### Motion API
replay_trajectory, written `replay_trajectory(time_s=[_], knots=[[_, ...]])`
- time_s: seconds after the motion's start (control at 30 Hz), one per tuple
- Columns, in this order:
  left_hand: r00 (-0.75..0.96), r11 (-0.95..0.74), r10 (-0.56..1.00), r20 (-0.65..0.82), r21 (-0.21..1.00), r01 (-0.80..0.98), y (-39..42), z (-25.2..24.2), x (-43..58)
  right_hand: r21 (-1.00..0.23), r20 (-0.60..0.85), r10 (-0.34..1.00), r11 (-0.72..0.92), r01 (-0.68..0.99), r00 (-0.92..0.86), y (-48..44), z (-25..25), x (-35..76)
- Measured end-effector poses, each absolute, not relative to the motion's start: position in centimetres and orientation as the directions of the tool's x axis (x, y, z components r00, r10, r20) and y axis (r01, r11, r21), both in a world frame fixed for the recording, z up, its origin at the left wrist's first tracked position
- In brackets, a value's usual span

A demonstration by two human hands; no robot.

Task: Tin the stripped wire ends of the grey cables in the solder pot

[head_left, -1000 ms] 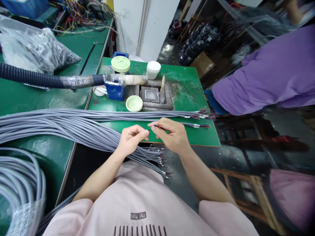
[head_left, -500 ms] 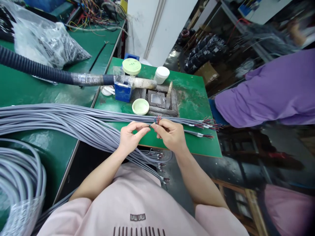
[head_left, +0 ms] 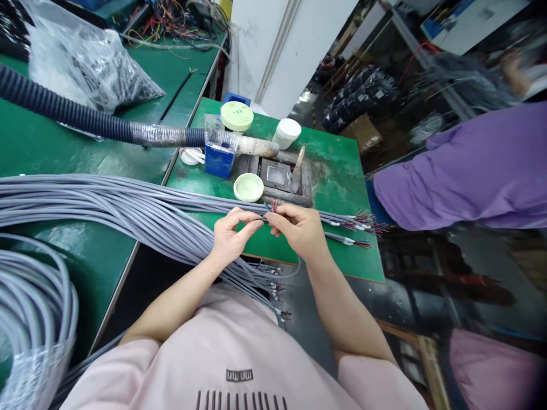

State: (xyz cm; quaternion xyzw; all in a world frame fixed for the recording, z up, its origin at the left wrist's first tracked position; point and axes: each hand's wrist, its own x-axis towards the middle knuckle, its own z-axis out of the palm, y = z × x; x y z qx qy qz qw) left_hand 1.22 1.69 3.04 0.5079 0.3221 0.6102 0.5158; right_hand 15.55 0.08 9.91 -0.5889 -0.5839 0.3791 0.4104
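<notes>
My left hand (head_left: 231, 236) and my right hand (head_left: 298, 229) meet over the front of the small green table (head_left: 342, 171). Together they pinch the stripped end of one grey cable (head_left: 270, 207), its thin red and dark wires fanning upward between my fingertips. A thick bundle of grey cables (head_left: 111, 208) runs in from the left under my left wrist. Some of its stripped ends hang off the table edge near my lap (head_left: 277, 293). Other stripped ends (head_left: 363, 219) lie on the table to the right of my right hand.
Behind my hands sits a solder pot (head_left: 277, 173) with a pale green dish (head_left: 248, 187), a blue box (head_left: 219, 158), a white jar (head_left: 286, 133) and a corrugated hose (head_left: 85, 122). A person in a purple top (head_left: 461, 165) stands at right. Coiled grey cable (head_left: 34, 319) lies lower left.
The view has shifted, so the table sits more to the right. My hands have come closer together and the cable's wire ends now point up between my fingertips.
</notes>
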Motion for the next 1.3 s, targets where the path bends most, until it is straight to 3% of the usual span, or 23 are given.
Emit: replay_trajectory(time_s=[0.1, 0.27, 0.33, 0.43, 0.6, 0.8, 1.0, 1.17, 1.23, 1.3], knots=[[0.035, -0.268, 0.956, 0.291, 0.917, -0.294, 2.0, 3.1, 1.0, -0.94, 0.024, 1.0, 0.023, 0.341, -0.001, 0.2, 10.2, 15.4], [0.267, 0.214, 0.961, -0.074, 0.811, -0.545, 1.8, 3.3, 1.7, -0.874, 0.222, 0.973, 0.172, 0.454, 0.059, -0.1, 10.3, 15.1], [0.312, 0.3, 0.941, -0.135, 0.76, -0.577, 1.6, 3.6, 2.0, -0.81, 0.314, 0.948, 0.243, 0.534, 0.044, -0.3, 10.2, 15.0], [0.244, 0.229, 0.965, -0.1, 0.778, -0.585, 1.2, 4.2, 2.1, -0.758, 0.356, 0.935, 0.286, 0.586, 0.004, -0.6, 10.1, 15.0], [0.109, 0.083, 0.994, -0.031, 0.85, -0.52, 0.9, 4.6, 2.3, -0.79, 0.35, 0.936, 0.28, 0.546, 0.026, -0.6, 10.0, 14.9], [0.081, 0.094, 0.995, -0.055, 0.757, -0.646, 1.1, 4.2, 3.7, -0.88, 0.358, 0.929, 0.3, 0.369, 0.097, 0.7, 9.7, 14.1], [0.047, 0.122, 0.991, -0.124, 0.714, -0.689, 1.8, 4.1, 3.8, -0.854, 0.374, 0.925, 0.314, 0.415, 0.069, 1.5, 9.3, 14.0], [0.213, 0.204, 0.971, -0.108, 0.837, -0.507, 1.5, 4.0, 3.2, -0.744, 0.399, 0.916, 0.297, 0.599, 0.041, 3.4, 9.4, 14.7], [0.218, 0.109, 0.976, -0.033, 0.931, -0.348, 1.1, 3.8, 2.4, -0.671, 0.376, 0.927, 0.266, 0.692, 0.008, 5.1, 9.3, 15.2], [0.16, -0.102, 0.979, 0.125, 0.984, -0.144, 0.7, 3.5, 1.3, -0.588, 0.31, 0.949, 0.232, 0.775, -0.049, 7.0, 9.0, 15.6]])
